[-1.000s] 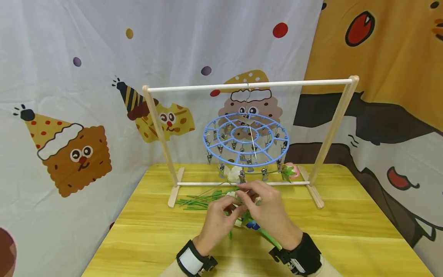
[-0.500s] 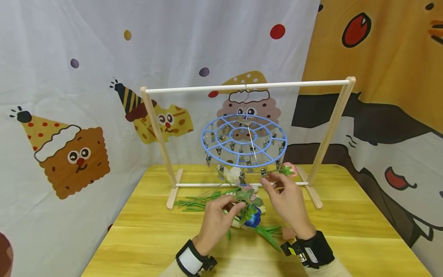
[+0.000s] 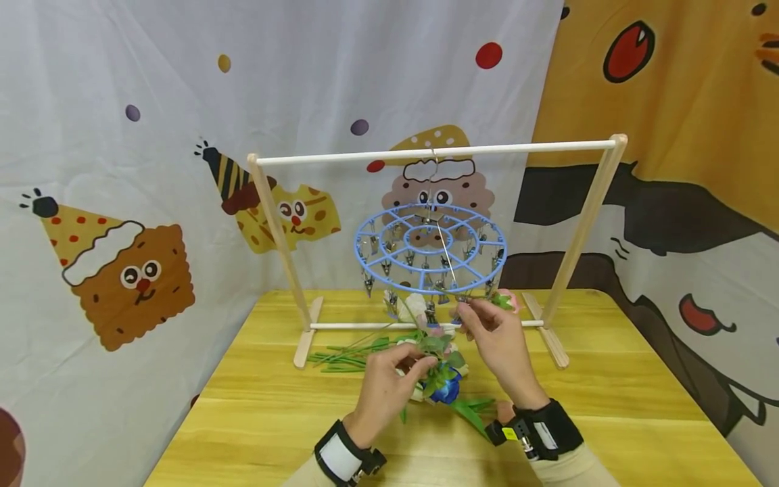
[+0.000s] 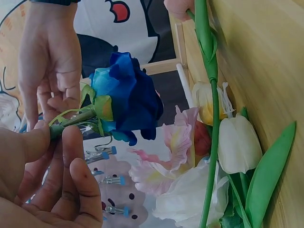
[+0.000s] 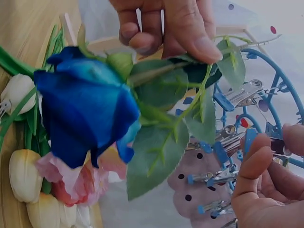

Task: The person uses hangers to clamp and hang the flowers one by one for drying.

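My left hand [image 3: 389, 389] pinches a blue rose [image 4: 126, 99] by its green stem, just behind the bloom. The bloom hangs tilted downward over the flowers on the table, and leafy green sprigs [image 5: 159, 147] show beside the stem in the right wrist view. Higher and to the right, my right hand [image 3: 502, 348] pinches a small metal clip with a blue tip [image 5: 250, 138] between thumb and finger. That clip is at the front of a round blue clip hanger [image 3: 420, 291], which has several more clips dangling from it. The rose and the gripped clip are apart.
A wooden stand with a white top rod [image 3: 341, 157] carries the hanger. A pink rose [image 3: 510, 299] is at its right. On the table lie several artificial flowers, among them a white tulip [image 4: 240, 145] and a pink ruffled bloom [image 4: 183, 142]; green stems [image 3: 343, 358] spread left.
My right hand has left the rose beside my left hand and moved up and right to the hanger, where it grips a clip. The left hand keeps the rose, nearly in place.
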### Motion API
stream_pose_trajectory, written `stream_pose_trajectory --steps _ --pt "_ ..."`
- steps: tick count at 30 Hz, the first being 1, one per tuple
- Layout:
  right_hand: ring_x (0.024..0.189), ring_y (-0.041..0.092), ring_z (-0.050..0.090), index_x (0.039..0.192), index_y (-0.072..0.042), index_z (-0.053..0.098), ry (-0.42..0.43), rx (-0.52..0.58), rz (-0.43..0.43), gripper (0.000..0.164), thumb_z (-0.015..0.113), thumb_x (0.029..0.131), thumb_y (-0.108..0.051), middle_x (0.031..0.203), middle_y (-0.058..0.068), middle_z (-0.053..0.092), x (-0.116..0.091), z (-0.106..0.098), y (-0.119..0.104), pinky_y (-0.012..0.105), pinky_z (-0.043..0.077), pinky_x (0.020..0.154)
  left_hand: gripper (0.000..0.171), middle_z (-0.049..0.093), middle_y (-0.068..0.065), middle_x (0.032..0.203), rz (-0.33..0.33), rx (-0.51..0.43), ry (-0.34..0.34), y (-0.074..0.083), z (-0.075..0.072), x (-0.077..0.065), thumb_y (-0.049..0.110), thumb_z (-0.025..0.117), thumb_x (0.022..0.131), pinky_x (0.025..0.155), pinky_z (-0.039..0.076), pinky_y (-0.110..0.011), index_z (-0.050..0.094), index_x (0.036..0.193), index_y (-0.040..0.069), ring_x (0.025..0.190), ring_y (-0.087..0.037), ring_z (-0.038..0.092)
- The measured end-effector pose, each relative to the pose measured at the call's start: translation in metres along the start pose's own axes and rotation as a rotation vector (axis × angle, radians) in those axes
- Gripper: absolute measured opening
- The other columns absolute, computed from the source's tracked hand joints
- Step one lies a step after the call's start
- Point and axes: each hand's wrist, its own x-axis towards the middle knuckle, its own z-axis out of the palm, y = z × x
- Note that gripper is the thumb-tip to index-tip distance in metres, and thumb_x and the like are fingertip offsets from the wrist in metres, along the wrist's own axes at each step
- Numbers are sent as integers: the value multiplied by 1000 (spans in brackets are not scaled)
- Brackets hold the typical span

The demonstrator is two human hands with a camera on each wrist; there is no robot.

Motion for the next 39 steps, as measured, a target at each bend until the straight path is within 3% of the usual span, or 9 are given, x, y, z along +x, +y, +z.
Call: stream_pose_trajectory --steps 5,12,15,22,29,39 --pt "84 14 73 134 -6 82 -6 90 4 32 67 122 -31 102 5 83 -1 5 -3 25 64 78 15 85 2 86 -16 -10 -9 1 2 0 31 86 109 67 66 -28 85 97 23 75 -21 82" --pt "86 15 74 141 -2 80 24 165 19 37 63 123 -29 108 -1 86 -3 11 -5 25 64 78 14 85 1 86 -19 -30 -13 3 5 1 32 85 110 66 64 -23 85 99 24 75 -27 83" --pt "86 14 75 144 -2 80 22 199 36 36 64 123 -28 108 -1 86 -4 12 -6 25 64 79 14 85 1 86 -29 -34 -14 3 6 1 33 85 110 68 65 -23 85 99 24 76 -27 83" --pt "89 10 77 133 6 81 5 336 76 43 57 126 -29 114 8 86 -6 17 -7 26 69 82 15 85 -1 86 -54 -33 -15 2 5 1 32 85 110 68 63 -22 86 100 21 76 -28 83" --pt "92 8 76 147 10 71 -48 412 94 42 65 122 -23 121 0 79 -5 18 -10 23 69 85 17 85 -4 86 -66 -25 -10 1 5 4 34 84 111 69 65 -28 87 101 21 78 -34 83" --pt "87 9 73 144 11 70 -41 480 123 37 69 120 -17 116 -2 83 -3 19 -8 23 67 83 18 87 -5 87 -66 -19 6 0 7 8 34 84 111 71 65 -24 87 102 19 79 -32 85"
